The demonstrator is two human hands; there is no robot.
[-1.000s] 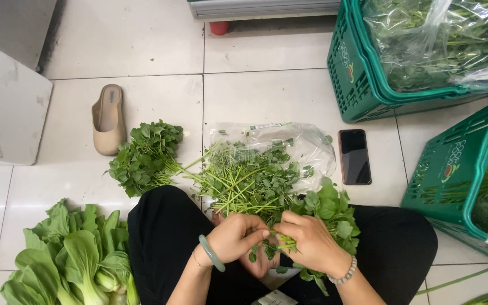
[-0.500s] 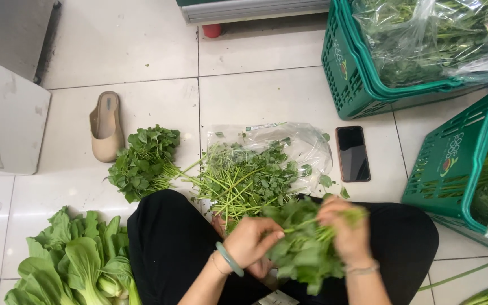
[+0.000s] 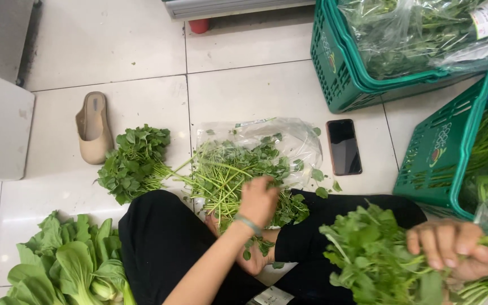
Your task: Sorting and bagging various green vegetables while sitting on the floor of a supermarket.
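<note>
Head view showed the right hand [image 3: 453,244], earlier at centre, had swung to the lower right, fist closed round a leafy bunch [image 3: 374,257] beside the green crate [image 3: 441,158]. Meanwhile the left hand [image 3: 259,199] lay loosely curled on the loose stems [image 3: 227,175] at centre; bare tiles [image 3: 114,45] stayed open upper left.

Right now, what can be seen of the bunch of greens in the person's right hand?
The leafy green bunch with thin pale stems lies roughly level at lower right, over the black-trousered knee. The right hand grips its stem end, fingers curled over; broad leaves fan out leftward. It looks fresh and loose; no tie is visible.
</note>
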